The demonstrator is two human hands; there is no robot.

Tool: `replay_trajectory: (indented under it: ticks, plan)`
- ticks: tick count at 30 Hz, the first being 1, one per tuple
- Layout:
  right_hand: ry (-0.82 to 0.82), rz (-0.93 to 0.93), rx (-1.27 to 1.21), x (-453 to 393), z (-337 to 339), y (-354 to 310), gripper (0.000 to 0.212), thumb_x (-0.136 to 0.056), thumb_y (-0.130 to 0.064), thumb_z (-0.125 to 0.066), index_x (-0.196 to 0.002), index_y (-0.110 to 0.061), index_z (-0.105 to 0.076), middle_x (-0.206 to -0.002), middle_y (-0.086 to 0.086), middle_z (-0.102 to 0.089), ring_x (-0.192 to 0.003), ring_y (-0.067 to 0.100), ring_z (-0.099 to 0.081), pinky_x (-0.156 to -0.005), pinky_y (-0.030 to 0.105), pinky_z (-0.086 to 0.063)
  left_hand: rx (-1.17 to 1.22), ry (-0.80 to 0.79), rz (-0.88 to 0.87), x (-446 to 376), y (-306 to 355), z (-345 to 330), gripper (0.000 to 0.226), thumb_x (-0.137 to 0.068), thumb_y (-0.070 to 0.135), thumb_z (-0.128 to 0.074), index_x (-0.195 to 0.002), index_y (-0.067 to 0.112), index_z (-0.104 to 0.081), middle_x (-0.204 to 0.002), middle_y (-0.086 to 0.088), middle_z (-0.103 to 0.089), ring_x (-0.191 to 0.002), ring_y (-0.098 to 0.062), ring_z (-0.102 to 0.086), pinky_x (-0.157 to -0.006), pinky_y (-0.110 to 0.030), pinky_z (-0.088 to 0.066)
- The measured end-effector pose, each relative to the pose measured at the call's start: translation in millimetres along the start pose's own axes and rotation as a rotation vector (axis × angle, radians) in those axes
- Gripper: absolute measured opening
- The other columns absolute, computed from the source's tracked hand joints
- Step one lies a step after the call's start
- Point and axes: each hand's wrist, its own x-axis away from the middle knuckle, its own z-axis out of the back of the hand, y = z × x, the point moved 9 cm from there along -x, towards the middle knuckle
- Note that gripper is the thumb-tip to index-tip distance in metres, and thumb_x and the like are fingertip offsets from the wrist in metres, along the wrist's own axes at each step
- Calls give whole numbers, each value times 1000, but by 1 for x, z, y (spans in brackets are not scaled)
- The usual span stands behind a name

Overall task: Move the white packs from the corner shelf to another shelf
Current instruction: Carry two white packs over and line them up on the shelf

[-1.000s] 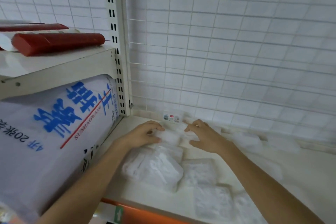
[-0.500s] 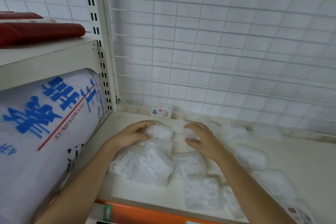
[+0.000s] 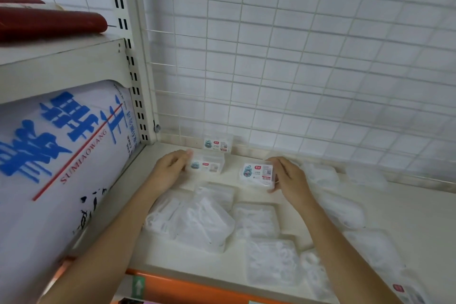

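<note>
Corner shelf [image 3: 407, 207] is strewn with loose white packs [image 3: 204, 219]; dragging forearms could sweep them off the front edge. Left hand [image 3: 170, 170] grips one labelled pack [image 3: 206, 165], right hand [image 3: 291, 180] pinches another [image 3: 257, 173]; either may slip.

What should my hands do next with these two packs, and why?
Probably lift both clear of the shelf: your left hand and right hand each already grip a labelled pack, ready to carry to another shelf.
</note>
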Motion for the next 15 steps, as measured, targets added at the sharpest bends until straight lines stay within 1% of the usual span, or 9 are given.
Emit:
replay_trajectory:
  ticks: [1,3,4,6,7,8,11,13,15]
  plan:
    - [-2,-19,12,0,0,2,28,-97,-14,-43,-82,-21,-65,-76,8,-66,-58,14,-61,-48,30,-53,-13,40,33,0,-1,3,42,-93,42,-43,-61,15,-50,-66,6,-55,-64,-8,-50,-66,-22,-38]
    - [-10,-33,91,-2,1,7,29,-97,-14,-40,-82,-18,-65,-73,7,-66,-55,17,-56,-47,27,-48,-46,80,85,-1,-2,5,48,-93,44,-41,-66,10,-61,-69,4,-64,-67,-7,-59,-64,-20,-41]
    - [-16,-26,150,-3,1,9,29,-97,-14,-40,-85,-16,-65,-75,7,-65,-58,16,-56,-50,25,-47,-57,92,93,-1,-3,5,50,-93,44,-40,-70,7,-65,-72,1,-67,-70,-10,-62,-63,-20,-43]
    - [-28,13,285,-6,2,11,26,-97,-15,-41,-91,-13,-66,-87,5,-62,-75,12,-57,-64,12,-44,-66,122,85,-3,-4,6,50,-94,43,-41,-71,4,-64,-73,-5,-68,-71,-16,-64,-63,-22,-46]
    - [-24,33,342,-7,2,10,24,-96,-14,-43,-95,-12,-67,-92,5,-59,-82,10,-55,-68,5,-39,-65,141,70,-4,-5,7,51,-94,41,-41,-71,2,-63,-74,-8,-67,-71,-19,-62,-64,-25,-46]
    - [-17,45,375,-8,3,10,22,-95,-14,-45,-97,-12,-67,-96,5,-55,-84,7,-52,-69,1,-36,-77,157,52,-5,-5,9,51,-95,41,-41,-74,-1,-62,-75,-12,-66,-71,-20,-61,-66,-28,-46]
    - [-11,54,397,-9,3,9,19,-94,-15,-48,-102,-12,-65,-101,6,-52,-81,3,-52,-68,-1,-35,-172,161,-7,-6,-1,11,53,-96,41,-38,-79,-4,-60,-76,-17,-65,-70,-23,-59,-65,-31,-45]
    - [-18,59,404,-8,2,10,17,-94,-17,-50,-102,-14,-65,-102,7,-52,-84,10,-55,-68,-1,-37,-212,157,-12,-6,-1,11,57,-97,40,-36,-69,-5,-56,-70,-18,-62,-65,-24,-55,-62,-31,-42]
    - [-32,53,386,-6,-1,9,15,-92,-18,-53,-102,-15,-64,-103,5,-52,-89,14,-56,-69,2,-39,-237,160,1,-6,-3,11,56,-97,41,-33,-61,2,-49,-64,-15,-54,-64,-23,-49,-60,-31,-36]
